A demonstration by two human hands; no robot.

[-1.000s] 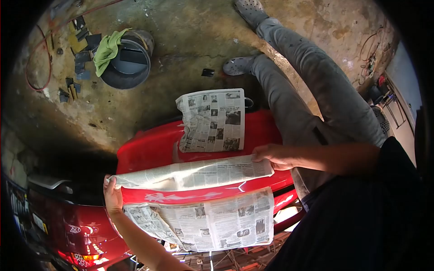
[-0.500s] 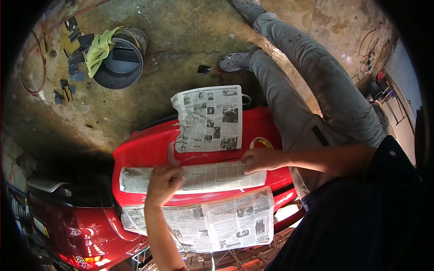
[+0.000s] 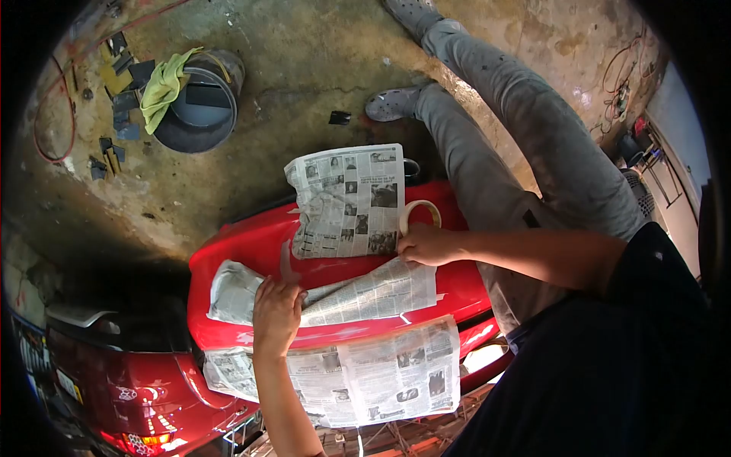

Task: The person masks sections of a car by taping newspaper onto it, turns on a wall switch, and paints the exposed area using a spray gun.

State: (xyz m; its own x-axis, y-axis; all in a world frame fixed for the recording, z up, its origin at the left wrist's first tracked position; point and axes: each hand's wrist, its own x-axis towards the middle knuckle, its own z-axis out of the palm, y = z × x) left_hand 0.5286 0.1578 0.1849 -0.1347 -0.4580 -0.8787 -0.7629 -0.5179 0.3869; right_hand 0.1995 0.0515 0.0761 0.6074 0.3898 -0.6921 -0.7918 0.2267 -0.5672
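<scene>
A folded newspaper strip lies across the middle of a red car panel, its left end bent and its right part raised. My left hand presses on the strip with fingers together. My right hand is closed on the strip's upper right edge, beside the lower corner of the upper newspaper sheet. A roll of tape stands just above my right hand. Another newspaper sheet covers the panel's lower side.
On the floor, a dark bucket has a green cloth over its rim, with several sanding pieces to its left. A red car stands at lower left. My legs are beside the panel at right.
My left hand moved right from the strip's left end to its middle. My right hand moved up and left, lifting the strip's edge. The strip became bent, and the tape roll came into view.
</scene>
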